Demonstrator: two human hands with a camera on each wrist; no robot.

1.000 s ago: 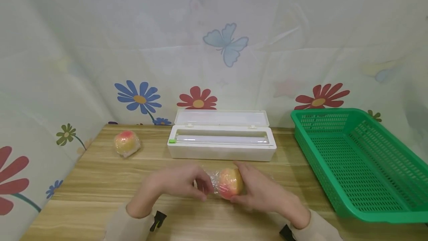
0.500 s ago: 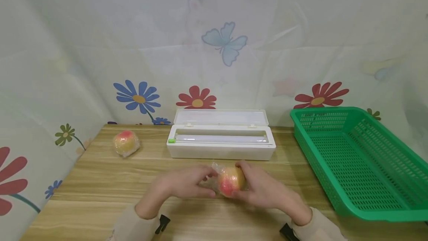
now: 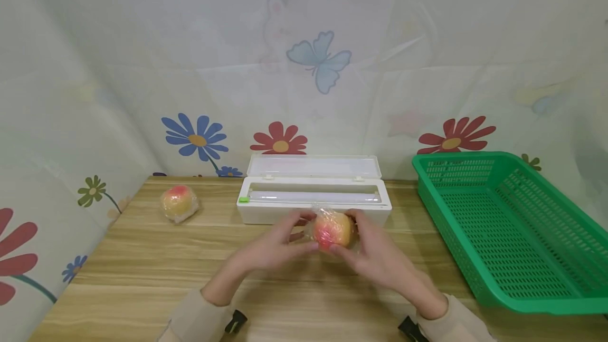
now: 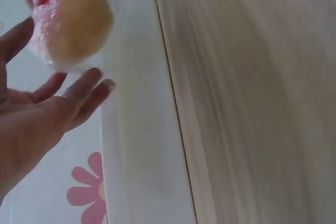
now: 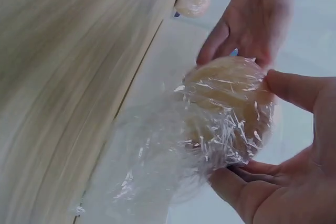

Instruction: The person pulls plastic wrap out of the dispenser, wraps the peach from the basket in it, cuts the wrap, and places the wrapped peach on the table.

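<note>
A round red-and-yellow fruit [image 3: 334, 229], wrapped in clear cling film, is held up off the table between both hands. My right hand [image 3: 380, 255] grips it from the right, thumb in front and fingers behind. Beside its left side is my left hand [image 3: 277, 247], fingers spread and only slightly bent, the thumb tip at the film. In the left wrist view those fingertips [image 4: 93, 77] lie just under the fruit. A loose sheet of cling film [image 5: 142, 163] hangs off the fruit in the right wrist view.
Just behind the hands stands a white cling film dispenser [image 3: 313, 214] with its lid raised and a green slider at the left. Another wrapped fruit [image 3: 179, 203] sits at the table's far left. A green basket [image 3: 475, 257] stands on the right; a flowered cloth hangs behind.
Both hands and the fruit have risen and moved forward, toward the dispenser. My left hand has moved right, closer to the fruit.
</note>
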